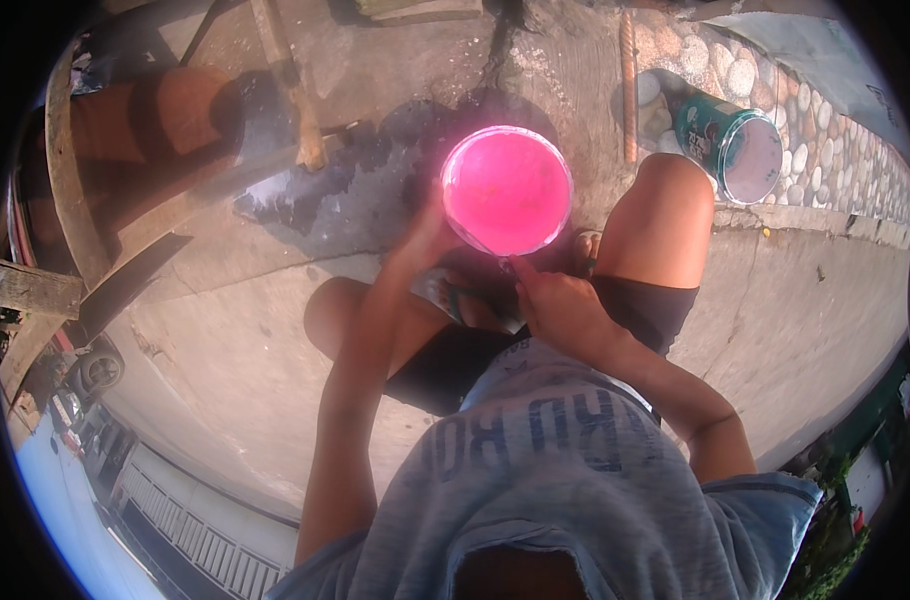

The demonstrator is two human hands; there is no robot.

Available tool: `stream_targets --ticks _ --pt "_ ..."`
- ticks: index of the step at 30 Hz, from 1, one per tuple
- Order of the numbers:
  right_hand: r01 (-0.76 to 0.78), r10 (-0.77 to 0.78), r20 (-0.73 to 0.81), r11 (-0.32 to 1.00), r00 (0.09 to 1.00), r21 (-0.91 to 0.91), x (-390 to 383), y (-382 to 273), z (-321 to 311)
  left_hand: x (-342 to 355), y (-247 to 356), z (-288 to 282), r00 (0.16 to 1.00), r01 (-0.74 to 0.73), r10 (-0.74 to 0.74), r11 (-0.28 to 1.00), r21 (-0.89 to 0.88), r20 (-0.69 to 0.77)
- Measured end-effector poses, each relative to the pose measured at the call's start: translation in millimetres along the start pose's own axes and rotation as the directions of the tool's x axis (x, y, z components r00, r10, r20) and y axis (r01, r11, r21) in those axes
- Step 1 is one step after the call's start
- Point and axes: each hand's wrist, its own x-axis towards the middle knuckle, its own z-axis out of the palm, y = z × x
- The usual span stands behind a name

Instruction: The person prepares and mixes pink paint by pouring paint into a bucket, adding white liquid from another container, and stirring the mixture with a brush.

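A bright pink round tub point(507, 192) with a pale, scuffed rim is held up in front of my knees. Its opening faces me, and the glare inside washes out detail. My left hand point(433, 225) grips the tub's left side, with its fingers mostly hidden behind the wall. At the near edge of the rim, my right hand point(560, 305) is closed around a small dark piece point(506, 264) that touches or nearly touches the rim. Whether that piece is a handle or a separate tool, I cannot tell.
A teal bucket point(710, 130) lies tipped at the right beside a pebbled strip point(805, 160). A rusty bar point(629, 90) lies nearby. Wooden frame pieces point(175, 215) stand at the left. Wet patches darken the concrete point(375, 150) beyond the tub.
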Motion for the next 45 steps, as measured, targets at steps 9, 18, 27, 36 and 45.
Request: stream_targets --ticks 9,18,27,36,45 --pt "0.039 -0.039 -0.010 0.999 0.999 0.019 17 1 33 -3 0 1 0.999 0.032 -0.030 0.998 -0.048 0.039" --pt "0.014 0.028 -0.210 0.980 0.977 0.198 36 27 2 3 -2 -1 1.000 0.010 -0.011 0.997 -0.074 -0.019" --pt "-0.019 0.025 -0.047 0.991 0.999 0.131 21 5 29 1 -4 -2 0.999 -0.029 0.031 0.996 -0.080 0.026" --pt "-0.086 0.087 -0.019 0.994 0.996 0.069 30 -13 44 -5 4 4 1.000 -0.014 0.013 0.992 -0.124 -0.014" --pt "-0.126 0.126 -0.007 0.992 0.992 -0.019 37 -15 47 -7 -3 5 0.999 -0.029 0.025 0.990 -0.140 -0.029"
